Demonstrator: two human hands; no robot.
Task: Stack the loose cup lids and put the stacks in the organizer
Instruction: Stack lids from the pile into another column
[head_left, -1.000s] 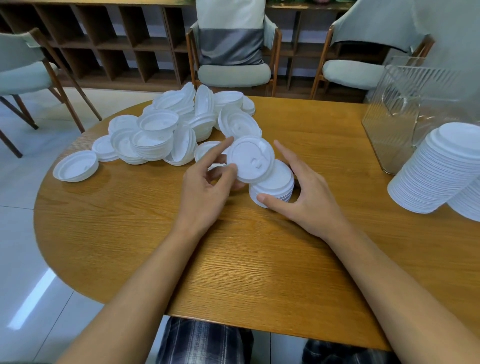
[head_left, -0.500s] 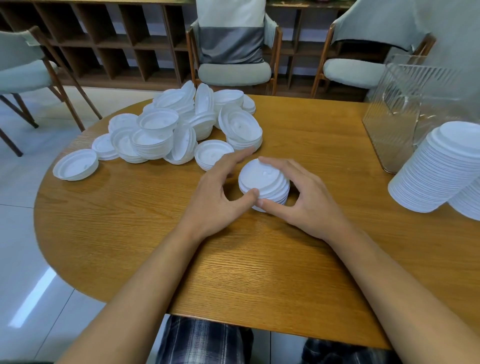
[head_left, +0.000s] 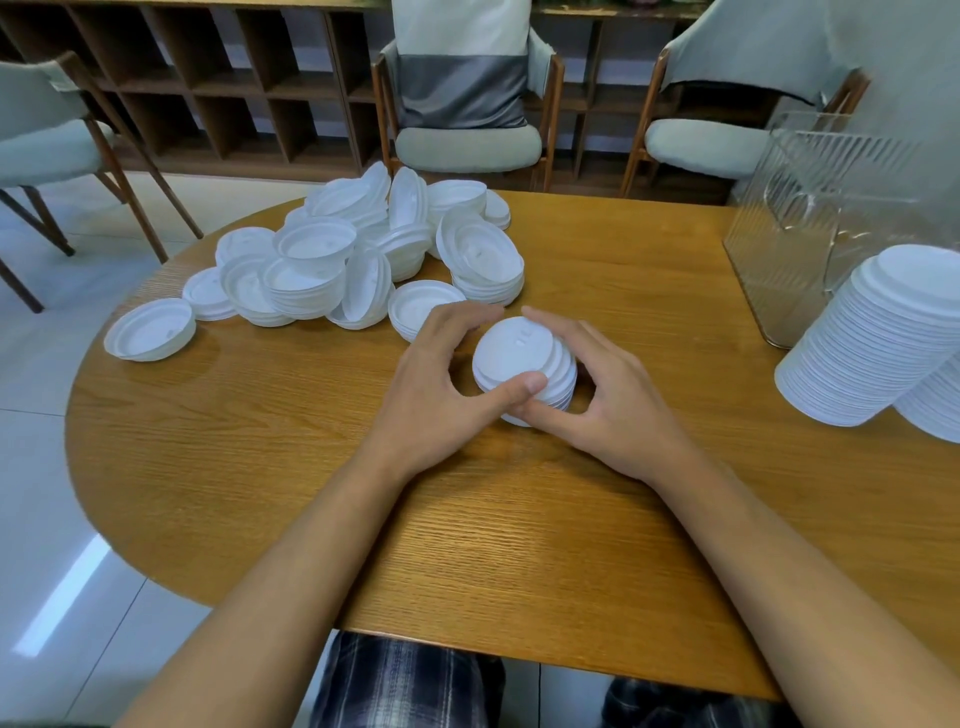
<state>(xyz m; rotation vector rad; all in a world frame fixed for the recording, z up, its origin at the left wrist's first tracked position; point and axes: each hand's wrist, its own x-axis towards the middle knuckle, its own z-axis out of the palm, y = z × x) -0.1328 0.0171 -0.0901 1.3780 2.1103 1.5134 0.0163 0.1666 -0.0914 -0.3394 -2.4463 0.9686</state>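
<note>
both hands cup the small stack (head_left: 524, 358) of lids, which sits on the table (head_left: 260, 467) near its middle, dome side up and leaning a bit to the right. left hand (head_left: 436, 395) is curled round the stack's left side, thumb tip pressed on the near rim, fingers wrapped round the far side. right hand (head_left: 608, 410) is curled round the right side, thumb against the base at the near side, index finger reaching over the far rim. the two thumbs touch in front of the stack. loose pile (head_left: 363, 254) of white lids lies toward the far left edge, mixed: some rim up, some on edge, some nested in short stacks; nearest lid of the pile is just behind the left hand's fingers. single lid (head_left: 150, 336) lies rim up by itself at the left edge. clear ribbed organizer (head_left: 810, 228) stands at the far right corner. tall stack (head_left: 878, 332) leans at the right edge, just in front of the organizer, with a second stack (head_left: 935, 405) partly cut off beside it. chairs (head_left: 467, 104) stand behind the table.
</note>
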